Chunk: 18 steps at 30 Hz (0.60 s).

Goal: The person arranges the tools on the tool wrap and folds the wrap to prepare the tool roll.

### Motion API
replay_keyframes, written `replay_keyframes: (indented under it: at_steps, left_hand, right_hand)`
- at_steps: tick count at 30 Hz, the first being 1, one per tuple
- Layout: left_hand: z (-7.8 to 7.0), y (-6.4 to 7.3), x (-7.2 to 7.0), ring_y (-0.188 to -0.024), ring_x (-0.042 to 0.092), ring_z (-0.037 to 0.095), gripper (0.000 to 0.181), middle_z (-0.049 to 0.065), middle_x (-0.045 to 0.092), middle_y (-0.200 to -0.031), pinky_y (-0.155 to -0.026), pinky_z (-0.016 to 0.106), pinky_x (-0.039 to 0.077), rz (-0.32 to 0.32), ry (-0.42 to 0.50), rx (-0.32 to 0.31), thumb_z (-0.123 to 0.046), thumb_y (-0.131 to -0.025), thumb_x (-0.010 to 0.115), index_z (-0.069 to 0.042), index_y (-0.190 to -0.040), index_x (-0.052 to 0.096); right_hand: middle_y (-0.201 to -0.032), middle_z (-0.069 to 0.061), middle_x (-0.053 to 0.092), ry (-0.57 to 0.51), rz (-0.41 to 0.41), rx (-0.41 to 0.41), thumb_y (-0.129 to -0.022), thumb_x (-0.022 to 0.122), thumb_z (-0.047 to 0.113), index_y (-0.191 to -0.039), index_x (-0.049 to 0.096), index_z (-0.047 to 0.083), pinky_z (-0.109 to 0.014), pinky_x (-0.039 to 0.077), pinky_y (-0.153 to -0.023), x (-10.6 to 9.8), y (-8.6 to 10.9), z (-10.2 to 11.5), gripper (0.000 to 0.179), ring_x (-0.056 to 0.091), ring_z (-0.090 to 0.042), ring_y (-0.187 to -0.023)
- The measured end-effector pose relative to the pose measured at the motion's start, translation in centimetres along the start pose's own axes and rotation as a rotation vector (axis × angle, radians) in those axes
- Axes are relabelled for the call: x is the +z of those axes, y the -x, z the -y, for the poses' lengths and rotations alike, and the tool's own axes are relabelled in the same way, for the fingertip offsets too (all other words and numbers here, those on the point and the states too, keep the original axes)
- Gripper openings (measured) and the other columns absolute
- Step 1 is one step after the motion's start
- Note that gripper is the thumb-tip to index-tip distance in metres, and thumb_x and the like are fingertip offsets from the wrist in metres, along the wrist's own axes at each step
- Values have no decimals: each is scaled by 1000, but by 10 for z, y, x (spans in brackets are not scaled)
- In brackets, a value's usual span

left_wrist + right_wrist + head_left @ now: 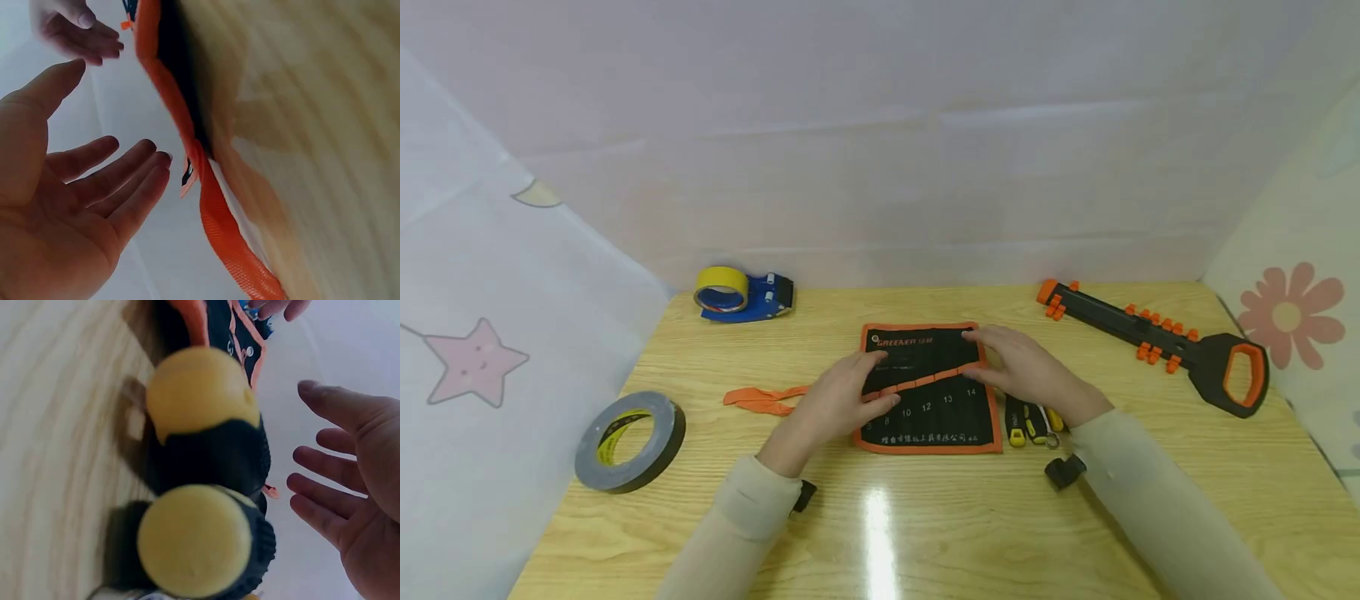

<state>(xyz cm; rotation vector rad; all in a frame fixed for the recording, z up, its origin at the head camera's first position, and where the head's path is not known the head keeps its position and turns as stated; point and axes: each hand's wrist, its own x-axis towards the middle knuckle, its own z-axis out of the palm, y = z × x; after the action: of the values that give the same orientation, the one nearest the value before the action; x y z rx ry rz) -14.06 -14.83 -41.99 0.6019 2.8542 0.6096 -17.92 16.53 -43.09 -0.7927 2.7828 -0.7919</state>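
Observation:
A black fabric tool pouch (925,425) with orange edging lies flat on the table, its pocket row printed with numbers. My left hand (838,400) hovers over its left side, fingers spread and nothing held; the left wrist view shows the left palm (69,231) apart from the orange edge. Above the pouch's right side is my right hand (1022,367), fingers relaxed, also holding nothing. An orange strap (760,400) trails from the pouch's left side. Just right of the pouch, partly under the right hand, lie black-and-yellow-handled tools (1017,425), their rounded yellow ends (195,540) close in the right wrist view.
On the left is a large roll of grey tape (658,450). A blue tape dispenser (760,304) with yellow tape (722,279) stands at the back left. A black-and-orange holder with a loop handle (1150,337) lies at the right. Cloth walls (880,167) enclose the table's back and sides.

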Motion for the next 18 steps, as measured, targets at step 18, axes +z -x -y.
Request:
replay_keyframes:
  at_steps: [18]
  left_hand:
    - [1,2,9,-153,46,41,77,19,47,-167,-124,57,43,158,48,-49,-39,-98,82,-4,-159,51]
  right_hand:
    - [-170,-23,43,2,153,13,-101,80,28,-160,48,-2,-73,21,-128,17,-19,-8,73,40,-47,-157]
